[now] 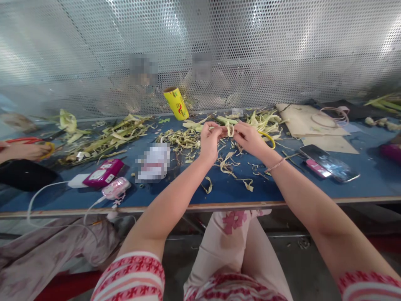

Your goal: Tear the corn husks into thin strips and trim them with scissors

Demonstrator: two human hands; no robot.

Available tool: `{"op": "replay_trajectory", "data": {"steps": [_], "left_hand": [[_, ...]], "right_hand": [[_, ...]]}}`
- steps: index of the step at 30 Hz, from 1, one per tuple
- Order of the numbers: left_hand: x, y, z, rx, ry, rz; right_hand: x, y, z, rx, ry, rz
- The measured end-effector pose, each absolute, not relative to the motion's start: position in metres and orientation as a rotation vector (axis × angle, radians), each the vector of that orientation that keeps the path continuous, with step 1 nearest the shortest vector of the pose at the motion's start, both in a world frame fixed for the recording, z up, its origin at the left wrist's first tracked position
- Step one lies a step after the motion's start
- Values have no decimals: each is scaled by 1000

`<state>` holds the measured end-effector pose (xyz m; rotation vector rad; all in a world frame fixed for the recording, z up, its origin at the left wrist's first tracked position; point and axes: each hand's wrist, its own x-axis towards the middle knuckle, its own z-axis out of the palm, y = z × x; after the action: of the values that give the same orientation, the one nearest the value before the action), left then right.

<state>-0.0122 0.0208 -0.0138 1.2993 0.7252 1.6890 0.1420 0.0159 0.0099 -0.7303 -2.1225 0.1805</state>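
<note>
My left hand [210, 141] and my right hand [249, 138] are close together above the blue table, fingers pinched. Between them is a pale green, curled plant strip [230, 128], held from both sides. Just beyond my right wrist shows a yellow loop [270, 140], like a scissors handle; whether my right hand touches it cannot be seen. Around and behind my hands lie heaps of pale leafy strips [263, 121] and shredded trimmings [181, 140]. Loose curled scraps [227, 165] are scattered on the table nearer to me.
A yellow cardboard tube [176, 103] stands tilted at the perforated metal wall [250, 50]. To the left are a purple power bank [104, 172], a pink case [116, 188] and a white cable. A phone [330, 163] lies right. At far left, another person's hand [25, 151] holds orange-handled scissors.
</note>
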Motion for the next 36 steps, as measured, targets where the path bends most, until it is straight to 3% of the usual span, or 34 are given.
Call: {"op": "replay_trajectory", "data": {"steps": [10,18,36], "left_hand": [[-26,36,-11,1354,670,1323],[-18,12,5,1120,659,1353],[-21,12,8,1250,751,1318]], "right_hand": [[151,12,11,-858,-2272,-120],[153,9,14,-948,-2272,-309],[153,18,14,-756,-2236,90]]}}
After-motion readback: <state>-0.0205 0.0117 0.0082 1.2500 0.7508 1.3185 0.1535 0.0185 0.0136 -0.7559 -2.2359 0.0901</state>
